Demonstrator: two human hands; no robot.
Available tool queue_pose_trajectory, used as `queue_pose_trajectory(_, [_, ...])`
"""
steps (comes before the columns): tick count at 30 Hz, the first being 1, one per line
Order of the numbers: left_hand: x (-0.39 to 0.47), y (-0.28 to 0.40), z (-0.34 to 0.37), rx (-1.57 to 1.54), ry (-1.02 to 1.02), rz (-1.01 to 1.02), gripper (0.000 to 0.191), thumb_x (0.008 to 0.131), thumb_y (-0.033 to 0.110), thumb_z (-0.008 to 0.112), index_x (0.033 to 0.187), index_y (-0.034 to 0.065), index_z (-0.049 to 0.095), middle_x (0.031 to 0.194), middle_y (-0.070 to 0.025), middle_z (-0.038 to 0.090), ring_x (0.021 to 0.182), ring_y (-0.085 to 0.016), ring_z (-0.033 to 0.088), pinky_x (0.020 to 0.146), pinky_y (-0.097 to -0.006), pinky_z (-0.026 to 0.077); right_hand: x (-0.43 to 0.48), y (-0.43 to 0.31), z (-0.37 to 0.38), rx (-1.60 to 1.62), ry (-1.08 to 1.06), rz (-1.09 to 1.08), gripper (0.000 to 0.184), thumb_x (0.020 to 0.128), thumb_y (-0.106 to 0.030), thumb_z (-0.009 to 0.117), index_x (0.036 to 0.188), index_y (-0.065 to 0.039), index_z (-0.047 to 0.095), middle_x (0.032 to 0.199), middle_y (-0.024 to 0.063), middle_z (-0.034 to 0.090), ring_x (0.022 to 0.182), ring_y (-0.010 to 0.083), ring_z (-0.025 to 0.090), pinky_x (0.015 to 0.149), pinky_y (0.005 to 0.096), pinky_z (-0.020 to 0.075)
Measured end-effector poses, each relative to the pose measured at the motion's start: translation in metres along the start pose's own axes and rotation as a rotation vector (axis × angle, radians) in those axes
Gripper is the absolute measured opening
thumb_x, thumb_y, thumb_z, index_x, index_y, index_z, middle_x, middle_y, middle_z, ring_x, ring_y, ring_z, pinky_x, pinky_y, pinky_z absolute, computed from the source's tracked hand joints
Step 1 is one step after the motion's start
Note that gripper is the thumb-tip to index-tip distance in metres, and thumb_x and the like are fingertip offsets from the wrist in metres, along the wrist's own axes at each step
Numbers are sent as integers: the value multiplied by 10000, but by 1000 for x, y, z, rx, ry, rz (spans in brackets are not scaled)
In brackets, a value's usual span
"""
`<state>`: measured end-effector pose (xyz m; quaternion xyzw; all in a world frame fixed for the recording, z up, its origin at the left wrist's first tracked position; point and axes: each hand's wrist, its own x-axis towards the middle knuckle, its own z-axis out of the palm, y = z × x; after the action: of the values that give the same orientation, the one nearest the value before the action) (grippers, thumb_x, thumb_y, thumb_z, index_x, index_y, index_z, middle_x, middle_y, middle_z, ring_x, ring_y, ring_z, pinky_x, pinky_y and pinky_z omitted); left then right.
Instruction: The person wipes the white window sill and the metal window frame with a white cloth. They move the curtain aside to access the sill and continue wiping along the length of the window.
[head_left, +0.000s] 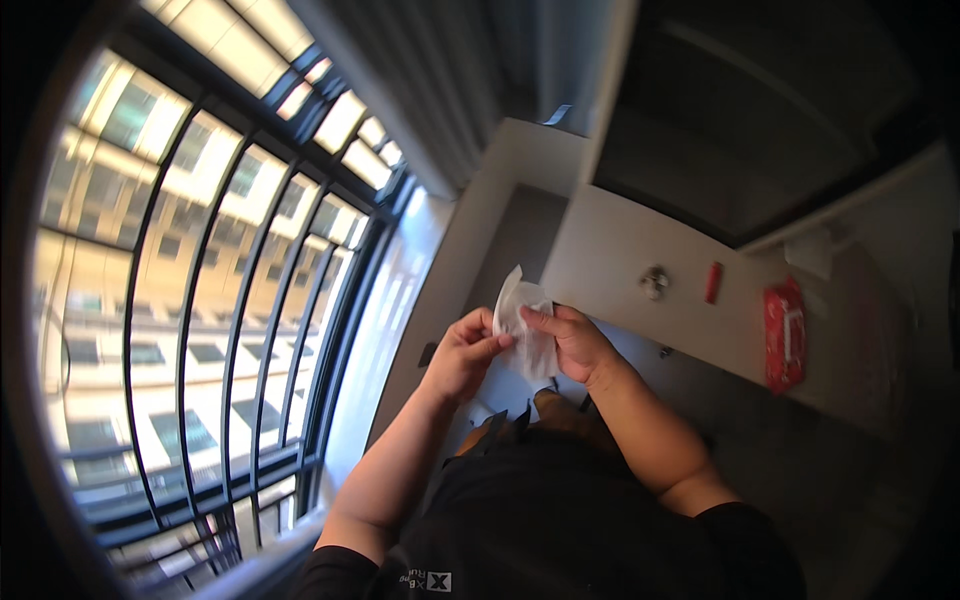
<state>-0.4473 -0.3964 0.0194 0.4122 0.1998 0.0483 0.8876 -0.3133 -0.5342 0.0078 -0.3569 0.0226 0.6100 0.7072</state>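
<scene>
A thin white wipe or tissue (529, 341) is stretched between my two hands in front of my body. My left hand (466, 352) pinches its left edge between thumb and fingers. On the opposite edge, my right hand (574, 341) grips it with the thumb lying across the front. The sheet is creased, and its lower end hangs down between my wrists. One corner sticks up above my fingers. Some fingers of the right hand are hidden behind the sheet.
A barred window (225, 315) fills my left side. To the right, a pale tabletop (600, 247) bears a small metallic object (654, 283), a red cylindrical item (713, 283) and a red soft pack (784, 335), possibly of wipes. A dark panel (735, 112) stands behind it. Grey curtains (442, 82) hang ahead.
</scene>
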Motion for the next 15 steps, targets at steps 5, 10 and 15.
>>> queue_pose_trajectory(5, [-111, -10, -45, -227, 460, 121, 116, 861, 43, 642, 811, 83, 545, 790, -9, 591, 735, -102, 537, 693, -238, 425, 29, 48, 42, -190, -89, 234, 245, 906, -136, 662, 1106, -1, 620, 1034, 86, 675, 932, 189, 658, 863, 322, 514])
queue_pose_trajectory(10, [-186, -46, -45, -557, 618, 199, 218, 898, 124, 586, 1096, 32, 583, 1030, -84, 648, 949, -185, 615, 866, -313, 482, 35, 108, 88, -493, -339, 485, 215, 885, -82, 675, 1081, -1, 639, 997, 77, 688, 921, 171, 658, 831, 324, 522])
queue_pose_trajectory(15, [-229, -67, -49, -482, 806, 409, 227, 936, 184, 618, 1114, 49, 575, 1053, -60, 647, 964, -155, 612, 849, -316, 490, 43, 157, 131, -864, -697, 396, 260, 810, 14, 648, 1069, 22, 631, 991, 77, 688, 900, 147, 656, 795, 302, 528])
